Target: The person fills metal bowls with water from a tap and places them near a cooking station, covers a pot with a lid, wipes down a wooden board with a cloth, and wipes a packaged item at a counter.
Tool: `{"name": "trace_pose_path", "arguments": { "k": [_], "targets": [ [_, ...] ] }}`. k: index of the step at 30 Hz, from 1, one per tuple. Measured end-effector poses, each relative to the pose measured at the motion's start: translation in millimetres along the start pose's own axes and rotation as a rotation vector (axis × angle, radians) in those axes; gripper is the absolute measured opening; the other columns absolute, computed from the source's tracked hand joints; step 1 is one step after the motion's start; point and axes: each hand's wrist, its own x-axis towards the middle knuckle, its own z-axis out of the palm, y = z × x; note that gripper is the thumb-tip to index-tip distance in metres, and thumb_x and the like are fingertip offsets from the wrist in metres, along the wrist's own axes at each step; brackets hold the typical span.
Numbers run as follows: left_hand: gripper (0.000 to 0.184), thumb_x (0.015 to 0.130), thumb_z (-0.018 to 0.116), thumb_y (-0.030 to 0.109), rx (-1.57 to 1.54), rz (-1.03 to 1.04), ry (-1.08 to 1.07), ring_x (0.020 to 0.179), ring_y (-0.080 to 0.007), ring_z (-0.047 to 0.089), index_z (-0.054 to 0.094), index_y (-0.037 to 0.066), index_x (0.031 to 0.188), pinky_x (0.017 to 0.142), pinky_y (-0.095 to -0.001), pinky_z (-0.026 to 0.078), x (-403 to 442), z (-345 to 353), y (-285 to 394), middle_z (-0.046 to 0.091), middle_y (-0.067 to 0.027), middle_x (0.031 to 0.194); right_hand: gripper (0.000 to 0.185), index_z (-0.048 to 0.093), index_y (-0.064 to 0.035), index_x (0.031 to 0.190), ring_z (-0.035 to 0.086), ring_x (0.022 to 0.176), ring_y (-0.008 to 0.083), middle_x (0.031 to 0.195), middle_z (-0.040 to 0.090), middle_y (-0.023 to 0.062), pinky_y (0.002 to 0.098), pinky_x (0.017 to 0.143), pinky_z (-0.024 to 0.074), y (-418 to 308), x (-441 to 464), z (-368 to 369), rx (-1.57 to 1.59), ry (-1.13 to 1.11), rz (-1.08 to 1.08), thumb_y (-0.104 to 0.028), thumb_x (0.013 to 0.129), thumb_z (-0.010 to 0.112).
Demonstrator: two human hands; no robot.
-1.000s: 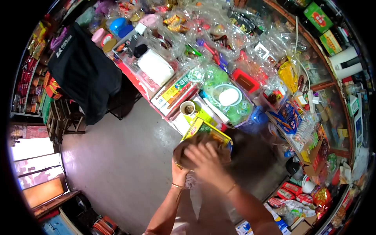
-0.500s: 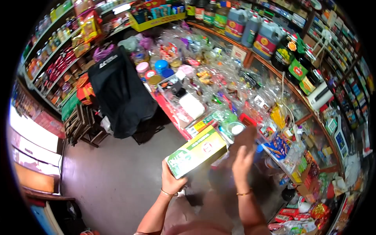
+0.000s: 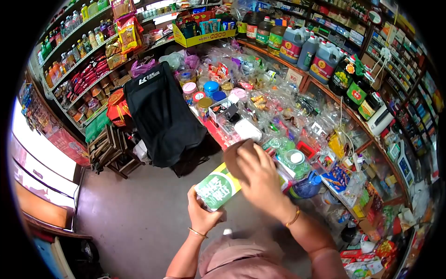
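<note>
A green, white and yellow carton (image 3: 216, 190) is held at its near end by my left hand (image 3: 202, 215), fingers wrapped round its lower side. Over the carton's far end my right hand (image 3: 261, 179) presses a brown cloth (image 3: 238, 160), which hides part of the carton. The fingers of my right hand are slightly blurred. Just beyond lies the cluttered counter, with a white packet (image 3: 248, 130) and a plastic container with a white lid (image 3: 295, 157).
A black cloth-covered chair (image 3: 162, 116) stands at left beside folded wooden stools (image 3: 111, 151). A blue bottle (image 3: 306, 185) is right of the hands. Large jugs (image 3: 324, 63) line the counter's back, and shelves of goods surround it.
The view has tilted up and shifted. The carton has turned its green and white side into view, and the cloth with my right hand has moved left onto it from the air beside it.
</note>
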Motion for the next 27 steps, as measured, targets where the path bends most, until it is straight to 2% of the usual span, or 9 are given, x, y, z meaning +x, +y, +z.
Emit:
{"name": "trace_pose_path", "arguments": {
  "k": [3,8,11,13,15,17,19,23,27],
  "targets": [
    [0.069,0.052,0.069,0.003,-0.011,-0.048,-0.032,0.087,-0.0165,0.052,0.031,0.000,0.110,0.075,-0.0283,0.045,5,-6,8,0.049,-0.0095,0.094,0.044,0.053,-0.0070,0.102,0.036,0.109,0.0299,0.109,0.046,0.0086,0.0507,0.090,0.0245,-33,-3,-1,0.007,-0.003,-0.144,-0.023,0.062,0.063],
    [0.066,0.055,0.068,0.007,-0.321,-0.131,-0.107,0.097,-0.0159,0.046,0.033,-0.001,0.111,0.085,-0.0295,0.037,0,-24,-8,0.046,-0.0089,0.101,0.037,0.054,-0.0052,0.097,0.049,0.096,0.0277,0.102,0.051,0.0122,0.0368,0.083,0.0394,4,9,0,0.131,0.093,-0.047,-0.009,0.061,0.057],
    [0.061,0.059,0.065,0.011,-0.307,-0.270,-0.102,0.096,-0.0158,0.045,0.035,-0.001,0.110,0.086,-0.0287,0.036,-6,-30,-6,0.046,-0.0077,0.101,0.031,0.050,0.0007,0.104,0.057,0.086,0.0239,0.098,0.056,0.0139,0.0298,0.074,0.0444,43,0,2,0.611,0.011,0.370,-0.007,0.074,0.044],
    [0.056,0.067,0.061,0.021,-0.509,-0.393,-0.183,0.096,-0.0152,0.046,0.037,-0.001,0.112,0.084,-0.0276,0.036,-10,-38,-17,0.048,-0.0076,0.103,0.034,0.044,0.0083,0.109,0.055,0.088,0.0185,0.101,0.055,0.0119,0.0285,0.078,0.0428,54,-4,-10,1.484,0.123,0.797,-0.011,0.081,0.042],
    [0.054,0.070,0.058,0.024,-0.562,-0.543,-0.256,0.096,-0.0149,0.046,0.038,-0.002,0.113,0.083,-0.0274,0.037,-8,-40,-7,0.048,-0.0088,0.105,0.041,0.040,0.0106,0.111,0.051,0.097,0.0221,0.106,0.051,0.0176,0.0310,0.086,0.0382,62,-14,10,1.620,0.067,0.610,-0.017,0.082,0.046],
    [0.051,0.073,0.054,0.025,-0.509,-0.496,-0.277,0.097,-0.0169,0.049,0.039,-0.003,0.113,0.083,-0.0284,0.038,-5,-38,-3,0.050,-0.0106,0.106,0.055,0.036,0.0107,0.116,0.034,0.117,0.0276,0.121,0.038,0.0237,0.0335,0.097,0.0238,25,6,-14,0.777,-0.175,0.074,-0.025,0.078,0.055],
    [0.048,0.074,0.052,0.024,-0.913,-0.773,-0.123,0.096,-0.0203,0.051,0.040,-0.003,0.113,0.083,-0.0301,0.040,-5,-37,-4,0.051,-0.0119,0.106,0.060,0.034,0.0108,0.118,0.033,0.117,0.0275,0.122,0.037,0.0233,0.0316,0.097,0.0240,17,14,-14,0.858,-0.216,0.193,-0.026,0.077,0.058],
    [0.046,0.077,0.049,0.024,-1.035,-0.859,-0.088,0.093,-0.0221,0.053,0.039,-0.003,0.113,0.084,-0.0320,0.042,-9,-31,5,0.051,-0.0134,0.106,0.058,0.034,0.0121,0.117,0.034,0.117,0.0248,0.124,0.036,0.0216,0.0303,0.097,0.0254,43,-5,-3,1.124,-0.284,0.410,-0.021,0.077,0.057],
    [0.043,0.078,0.048,0.025,-1.225,-1.004,-0.101,0.093,-0.0237,0.053,0.041,-0.001,0.112,0.083,-0.0338,0.042,-2,-12,16,0.052,-0.0126,0.106,0.044,0.042,0.0070,0.113,0.043,0.107,0.0251,0.114,0.044,0.0194,0.0311,0.092,0.0309,30,-26,-3,0.993,0.124,0.468,-0.012,0.075,0.056]
  ]
}}
